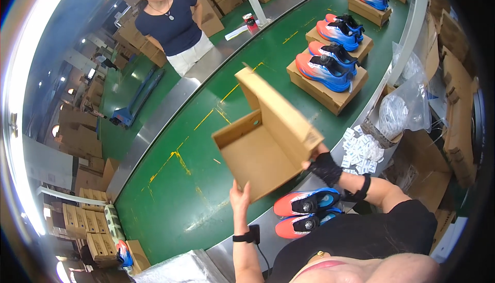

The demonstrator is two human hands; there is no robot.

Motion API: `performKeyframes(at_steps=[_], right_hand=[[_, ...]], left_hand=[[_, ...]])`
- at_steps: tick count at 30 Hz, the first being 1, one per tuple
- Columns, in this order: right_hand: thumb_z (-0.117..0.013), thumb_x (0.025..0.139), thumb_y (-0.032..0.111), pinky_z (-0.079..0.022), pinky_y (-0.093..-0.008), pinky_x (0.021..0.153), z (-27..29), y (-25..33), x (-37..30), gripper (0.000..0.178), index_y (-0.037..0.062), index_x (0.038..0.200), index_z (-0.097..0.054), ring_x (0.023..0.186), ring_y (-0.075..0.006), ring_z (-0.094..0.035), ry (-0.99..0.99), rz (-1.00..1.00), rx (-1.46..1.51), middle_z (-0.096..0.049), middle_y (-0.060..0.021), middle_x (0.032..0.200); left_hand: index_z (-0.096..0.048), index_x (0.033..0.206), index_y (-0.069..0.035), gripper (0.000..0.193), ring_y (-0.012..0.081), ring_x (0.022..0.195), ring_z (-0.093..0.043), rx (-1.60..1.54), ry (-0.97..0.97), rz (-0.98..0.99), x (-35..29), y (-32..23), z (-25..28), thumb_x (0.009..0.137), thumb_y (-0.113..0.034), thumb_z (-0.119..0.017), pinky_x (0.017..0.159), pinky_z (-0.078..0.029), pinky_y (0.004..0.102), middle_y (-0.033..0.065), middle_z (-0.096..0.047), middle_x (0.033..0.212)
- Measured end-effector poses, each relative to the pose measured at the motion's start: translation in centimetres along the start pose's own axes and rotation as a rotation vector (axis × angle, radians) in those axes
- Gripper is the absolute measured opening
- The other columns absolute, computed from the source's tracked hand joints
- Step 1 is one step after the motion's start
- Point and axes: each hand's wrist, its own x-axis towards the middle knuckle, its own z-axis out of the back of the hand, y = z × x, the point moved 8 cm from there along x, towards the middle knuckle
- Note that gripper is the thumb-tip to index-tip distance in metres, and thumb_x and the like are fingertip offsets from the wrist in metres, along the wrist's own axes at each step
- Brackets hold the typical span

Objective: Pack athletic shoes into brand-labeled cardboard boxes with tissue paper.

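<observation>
An open brown cardboard shoebox (264, 165) is held tilted over the green belt, its lid raised and its inside bare. My left hand (239, 199) grips the near edge of the box, thumb on the inside. In a black glove, my right hand (324, 165) holds the right corner where the lid joins. Just below the box, a pair of orange, white and blue sneakers (308, 203) with black tops lies side by side on the metal edge, close to my body.
Several closed shoeboxes (330, 95) with matching sneakers (330, 69) on top line the green conveyor belt (170, 200). White paper slips (361, 151) are piled at the right, beside a plastic bag (405, 110). A person (172, 25) stands across the belt. Foil-like wrapping (180, 268) lies at the lower left.
</observation>
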Motion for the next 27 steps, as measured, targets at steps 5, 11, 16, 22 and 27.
performKeyframes(at_steps=[5,11,16,22,27], right_hand=[[-0.063,0.068,0.022,-0.048,-0.0363,0.067,8.1,-7.7,-5.4,0.055,0.0019,0.115,-0.04,0.082,-0.0235,-0.057,-0.066,-0.704,-0.106,-0.054,-0.0119,0.098],[-0.056,0.071,0.028,-0.047,-0.0443,0.062,10.5,-11.6,-12.4,0.036,0.016,0.105,-0.05,0.072,-0.0327,-0.057,0.186,-0.061,-1.238,-0.044,-0.0153,0.103],[-0.054,0.075,0.018,-0.045,-0.0407,0.058,9.9,-9.7,-12.8,0.016,0.0105,0.089,-0.054,0.071,-0.0282,-0.055,0.17,-0.073,-1.239,-0.05,-0.0098,0.086],[-0.053,0.073,0.014,-0.046,-0.0369,0.055,8.8,-6.2,-11.7,0.016,0.0098,0.088,-0.056,0.068,-0.0274,-0.056,0.039,0.295,-1.228,-0.052,-0.0103,0.083],[-0.05,0.071,0.005,-0.045,-0.0331,0.051,6.2,0.1,-9.1,0.018,0.0048,0.088,-0.055,0.063,-0.0262,-0.055,-0.118,0.374,-0.941,-0.054,-0.0095,0.073]], left_hand=[[-0.052,0.107,-0.005,0.035,0.031,0.076,-0.058,0.204,-0.124,0.053,-5.3,14.6,4.2,0.072,-0.009,-0.05,0.068,-0.044,0.0365,0.0177,-0.06,0.083],[-0.049,0.112,-0.006,0.037,0.0348,0.093,-0.054,0.28,-0.109,0.265,-6.2,13.4,4.2,0.076,-0.013,-0.05,0.078,-0.043,0.0371,0.0189,-0.058,0.097],[-0.038,0.12,-0.001,0.051,0.0386,0.1,-0.047,0.333,-0.195,0.259,-8.4,11.6,5.6,0.08,-0.03,-0.052,0.083,-0.04,0.0391,0.0251,-0.049,0.108],[-0.038,0.12,0.002,0.054,0.0284,0.078,-0.049,0.334,-0.613,0.084,-11.5,9.8,12.7,0.079,-0.028,-0.056,0.07,-0.042,0.0335,0.0191,-0.048,0.092],[-0.048,0.108,0.006,0.04,0.0224,0.078,-0.05,0.192,-0.724,0.258,-17.7,15.8,22.4,0.082,-0.024,-0.051,0.068,-0.042,0.0313,0.0157,-0.051,0.094]])
